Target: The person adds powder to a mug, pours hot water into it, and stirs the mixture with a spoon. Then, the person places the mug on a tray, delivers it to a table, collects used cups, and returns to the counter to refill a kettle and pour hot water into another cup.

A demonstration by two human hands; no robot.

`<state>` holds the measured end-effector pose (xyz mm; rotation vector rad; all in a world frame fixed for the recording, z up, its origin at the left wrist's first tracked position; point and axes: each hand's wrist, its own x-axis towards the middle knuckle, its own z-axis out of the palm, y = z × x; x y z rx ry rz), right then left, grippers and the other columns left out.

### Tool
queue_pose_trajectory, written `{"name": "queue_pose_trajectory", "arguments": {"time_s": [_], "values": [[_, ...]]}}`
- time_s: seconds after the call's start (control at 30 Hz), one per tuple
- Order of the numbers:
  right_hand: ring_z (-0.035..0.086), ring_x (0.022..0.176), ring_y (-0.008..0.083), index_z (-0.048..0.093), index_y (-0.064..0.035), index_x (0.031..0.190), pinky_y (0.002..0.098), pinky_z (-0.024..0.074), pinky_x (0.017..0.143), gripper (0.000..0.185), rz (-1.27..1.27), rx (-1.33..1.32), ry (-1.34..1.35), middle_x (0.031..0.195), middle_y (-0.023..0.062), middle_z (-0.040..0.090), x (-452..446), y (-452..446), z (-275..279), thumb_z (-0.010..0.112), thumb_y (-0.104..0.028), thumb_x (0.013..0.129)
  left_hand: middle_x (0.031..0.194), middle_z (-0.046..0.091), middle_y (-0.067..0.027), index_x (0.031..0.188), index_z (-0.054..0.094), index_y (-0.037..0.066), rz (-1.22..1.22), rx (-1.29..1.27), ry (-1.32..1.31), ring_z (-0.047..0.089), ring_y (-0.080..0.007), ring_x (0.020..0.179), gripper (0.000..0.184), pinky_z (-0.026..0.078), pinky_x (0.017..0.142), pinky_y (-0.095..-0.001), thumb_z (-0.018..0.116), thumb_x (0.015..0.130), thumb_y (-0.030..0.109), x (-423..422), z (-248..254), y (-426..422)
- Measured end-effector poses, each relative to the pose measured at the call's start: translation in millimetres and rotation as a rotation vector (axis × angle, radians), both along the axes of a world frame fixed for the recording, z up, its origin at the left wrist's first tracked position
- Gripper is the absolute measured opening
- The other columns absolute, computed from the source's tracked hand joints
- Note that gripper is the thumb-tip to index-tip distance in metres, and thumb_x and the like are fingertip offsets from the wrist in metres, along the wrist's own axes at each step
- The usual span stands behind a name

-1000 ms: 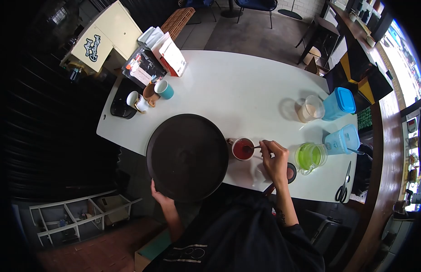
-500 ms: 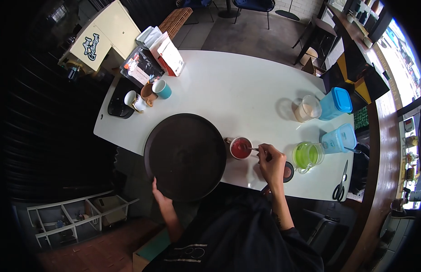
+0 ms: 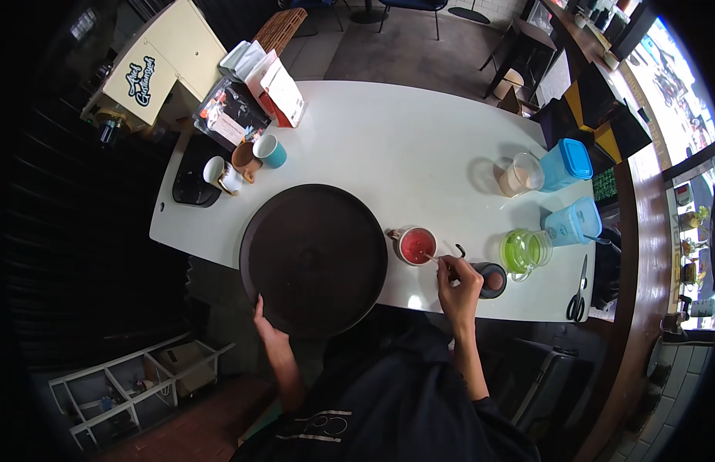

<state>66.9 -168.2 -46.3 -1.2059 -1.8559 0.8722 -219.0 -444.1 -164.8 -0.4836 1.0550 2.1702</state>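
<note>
A large round dark tray (image 3: 315, 258) overlaps the table's near left edge. My left hand (image 3: 271, 327) grips its lower left rim, with most of the fingers hidden underneath. Right of the tray stands a cup of red liquid (image 3: 417, 246), its handle toward the tray. My right hand (image 3: 459, 283) is closed around a thin spoon (image 3: 431, 257) whose lower end dips into the red liquid. Just beside that hand is a dark round container (image 3: 491, 280) with a brownish top.
A green pitcher (image 3: 523, 252), blue containers (image 3: 565, 164) and a clear cup (image 3: 521, 175) stand on the right of the white table (image 3: 404, 138). Scissors (image 3: 578, 292) lie at the right edge. Several mugs (image 3: 270, 152) and upright pouches (image 3: 279, 92) are at the left.
The spoon has shifted within the cup as my right hand moved slightly lower. The dark container beside it shows more fully. The whole view has shifted a little; my left hand still holds the tray.
</note>
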Motion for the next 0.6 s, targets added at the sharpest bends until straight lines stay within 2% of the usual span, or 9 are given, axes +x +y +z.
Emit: {"name": "queue_pose_trajectory", "arguments": {"time_s": [0.03,0.13,0.27,0.37,0.47,0.5,0.57,0.6], "values": [[0.056,0.056,0.0122,0.069,0.0046,0.092,0.027,0.0447,0.056,0.009,0.005,-0.014,-0.008,0.069,0.0098,0.065,-3.2,-1.6,0.0,0.068,-0.001,0.086,0.123,0.065,-0.0127,0.125,0.061,0.004,-0.024,-0.009,-0.011,0.063,-0.031,0.111,0.041,0.051,0.097,-0.0466,0.062,0.094,0.03,-7.3,1.9,0.9],[0.058,0.058,0.0119,0.07,0.0046,0.094,0.0276,0.0445,0.056,0.01,-0.113,0.024,-0.034,0.067,0.0091,0.063,-14.8,-8.2,1.8,0.066,-0.002,0.088,0.125,0.064,-0.0125,0.123,0.062,0.005,-0.051,-0.107,-0.033,0.061,-0.0299,0.113,0.039,0.051,0.098,-0.0456,0.065,0.092,0.028,-29.5,10.2,5.1],[0.059,0.06,0.0102,0.07,0.0046,0.097,0.027,0.044,0.055,0.012,-0.22,0.052,-0.127,0.067,0.008,0.061,-23.5,-18.7,8.1,0.063,-0.004,0.091,0.126,0.063,-0.0116,0.125,0.06,0.005,-0.186,-0.138,-0.072,0.06,-0.0284,0.115,0.043,0.049,0.099,-0.0439,0.07,0.089,0.025,-66.1,-23.8,-6.9],[0.059,0.06,0.0079,0.07,0.0044,0.098,0.0231,0.0451,0.055,0.013,-0.252,0.013,-0.085,0.069,0.005,0.06,-31.8,-31.3,-1.6,0.062,-0.004,0.093,0.126,0.061,-0.0108,0.129,0.055,0.006,-0.251,-0.172,0.055,0.059,-0.0276,0.115,0.049,0.048,0.1,-0.043,0.072,0.087,0.022,-82.5,-40.6,-1.4],[0.058,0.059,0.0062,0.068,0.0033,0.103,0.0206,0.0452,0.054,0.015,-0.3,-0.041,-0.004,0.071,0.0031,0.06,-37.3,-46.0,-10.8,0.058,-0.006,0.097,0.129,0.057,-0.0114,0.134,0.049,0.007,-0.3,-0.239,0.169,0.056,-0.0273,0.118,0.053,0.047,0.101,-0.0433,0.07,0.088,0.021,-80.7,10.8,8.2],[0.057,0.059,0.0055,0.068,0.0031,0.106,0.0204,0.0449,0.053,0.016,-0.336,-0.071,0.022,0.071,0.0025,0.06,-39.1,-49.6,-12.3,0.057,-0.007,0.098,0.129,0.057,-0.0114,0.134,0.049,0.007,-0.304,-0.223,0.17,0.056,-0.0273,0.118,0.053,0.047,0.101,-0.0433,0.07,0.088,0.021,-82.6,6.9,8.5],[0.06,0.061,0.0121,0.067,0.0029,0.11,0.0256,0.0469,0.053,0.02,-0.377,-0.053,0.063,0.078,0.0082,0.059,-34.7,-52.6,-25.8,0.054,0.0,0.095,0.134,0.053,-0.0121,0.137,0.045,0.006,-0.32,-0.259,0.216,0.054,-0.0272,0.12,0.058,0.046,0.102,-0.0424,0.07,0.088,0.022,-85.2,-3.7,9.4],[0.059,0.061,0.0117,0.066,0.0034,0.111,0.0265,0.047,0.052,0.021,-0.393,-0.062,0.074,0.078,0.0077,0.058,-36.4,-52.7,-27.9,0.051,0.001,0.096,0.134,0.053,-0.0121,0.137,0.045,0.006,-0.315,-0.236,0.226,0.054,-0.0272,0.12,0.058,0.046,0.102,-0.0424,0.07,0.088,0.022,-85.9,-8.0,12.6]]}}
